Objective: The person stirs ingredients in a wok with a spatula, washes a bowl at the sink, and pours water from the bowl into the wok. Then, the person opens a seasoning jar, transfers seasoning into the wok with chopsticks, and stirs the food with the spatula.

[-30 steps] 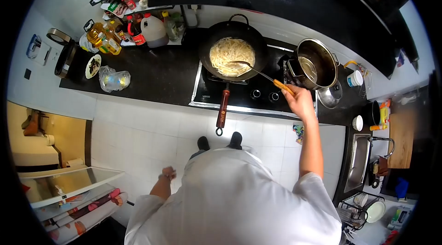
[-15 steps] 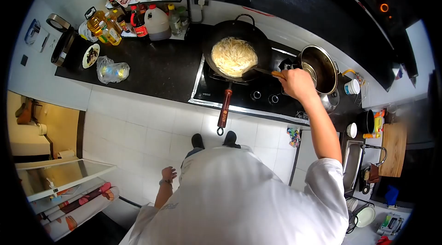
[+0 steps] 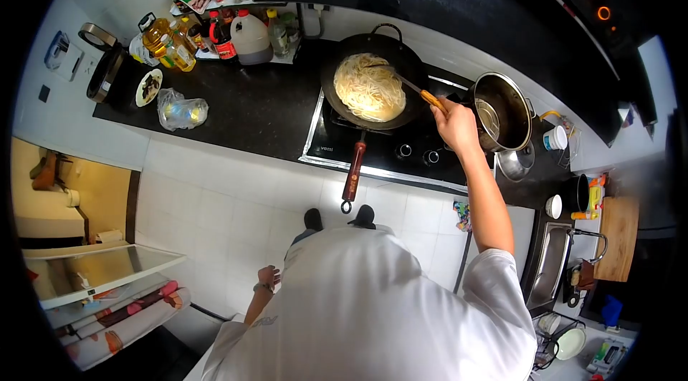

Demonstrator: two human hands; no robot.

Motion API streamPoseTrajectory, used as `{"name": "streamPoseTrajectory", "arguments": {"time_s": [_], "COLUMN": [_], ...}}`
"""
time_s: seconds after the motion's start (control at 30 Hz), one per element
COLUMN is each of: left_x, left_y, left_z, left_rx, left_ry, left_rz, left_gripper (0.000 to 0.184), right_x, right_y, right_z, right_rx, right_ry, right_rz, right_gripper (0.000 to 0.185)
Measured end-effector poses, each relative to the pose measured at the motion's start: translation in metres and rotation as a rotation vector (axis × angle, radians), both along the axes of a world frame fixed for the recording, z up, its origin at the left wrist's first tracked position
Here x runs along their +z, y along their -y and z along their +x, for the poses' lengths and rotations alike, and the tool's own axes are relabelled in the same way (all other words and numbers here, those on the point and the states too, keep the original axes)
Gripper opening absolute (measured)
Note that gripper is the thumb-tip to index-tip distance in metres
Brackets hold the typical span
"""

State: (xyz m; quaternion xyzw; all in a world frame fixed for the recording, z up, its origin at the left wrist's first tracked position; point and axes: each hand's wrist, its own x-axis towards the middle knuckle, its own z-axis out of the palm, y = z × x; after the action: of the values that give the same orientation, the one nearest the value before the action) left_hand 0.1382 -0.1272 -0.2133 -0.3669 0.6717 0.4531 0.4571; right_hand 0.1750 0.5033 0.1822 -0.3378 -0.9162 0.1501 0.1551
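Note:
My right hand (image 3: 455, 124) is closed around the wooden handle of a spatula (image 3: 434, 100). Its metal shaft reaches left into a dark wok (image 3: 406, 56), and the tip is among pale noodles (image 3: 367, 91) near the far side. The noodles lie heaped in the wok, with liquid around them. The wok's long reddish-brown handle points towards me, and nothing grips it. Low at my left side hangs my left hand (image 3: 269, 277), empty, its fingers loosely apart, away from the counter.
Right of the wok stands a deep metal pot (image 3: 524, 110), close to my right hand, with a glass lid (image 3: 516, 161) beside it. Bottles (image 3: 251, 37) line the back left. A plastic bag (image 3: 181, 109) lies on the left counter. Overhead is a dark range hood (image 3: 430, 5).
The spatula's tip has swept from the wok's near right side to its far side, turning the noodles. My right hand has shifted slightly left; my left hand still hangs down.

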Motion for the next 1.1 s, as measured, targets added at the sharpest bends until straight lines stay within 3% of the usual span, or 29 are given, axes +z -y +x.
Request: {"name": "streamPoseTrajectory", "arguments": {"time_s": [0.07, 0.17, 0.2, 0.27, 0.53, 0.73, 0.87, 0.93, 1.1], "left_x": [-0.002, -0.004, -0.005, -0.006, -0.015, 0.005, 0.026, 0.038, 0.066], "left_y": [0.001, 0.0, 0.0, -0.002, -0.002, -0.014, -0.029, -0.044, -0.104], "left_z": [0.002, 0.002, 0.001, -0.002, -0.017, -0.029, -0.033, -0.041, -0.083], "left_rx": [-0.017, -0.031, -0.032, -0.041, -0.288, 0.002, -0.008, -0.043, -0.181], "left_ry": [0.006, -0.005, -0.012, -0.027, -0.234, -0.092, -0.1, -0.182, -0.489], "left_rz": [0.005, 0.016, 0.02, 0.033, 0.1, 0.075, 0.045, 0.034, 0.127], "left_gripper": [0.032, 0.032, 0.032, 0.032, 0.032, 0.033, 0.032, 0.032, 0.029], "right_x": [-0.023, -0.051, -0.061, -0.053, -0.069, -0.096, -0.126, -0.136, -0.137], "right_y": [-0.007, -0.006, -0.008, 0.0, 0.002, 0.005, 0.003, 0.004, 0.011], "right_z": [0.011, 0.026, 0.036, 0.047, 0.072, 0.074, 0.071, 0.069, 0.061], "right_rx": [-0.002, -0.129, -0.128, -0.297, -0.319, -0.332, -0.272, -0.282, -0.352], "right_ry": [-0.07, -0.346, -0.342, -0.395, -0.256, -0.288, -0.407, -0.392, -0.507], "right_rz": [-0.004, -0.491, -0.495, -1.032, -1.211, -1.156, -0.94, -0.668, -0.533], "right_gripper": [0.031, 0.032, 0.032, 0.029, 0.032, 0.024, 0.033, 0.034, 0.035]}}
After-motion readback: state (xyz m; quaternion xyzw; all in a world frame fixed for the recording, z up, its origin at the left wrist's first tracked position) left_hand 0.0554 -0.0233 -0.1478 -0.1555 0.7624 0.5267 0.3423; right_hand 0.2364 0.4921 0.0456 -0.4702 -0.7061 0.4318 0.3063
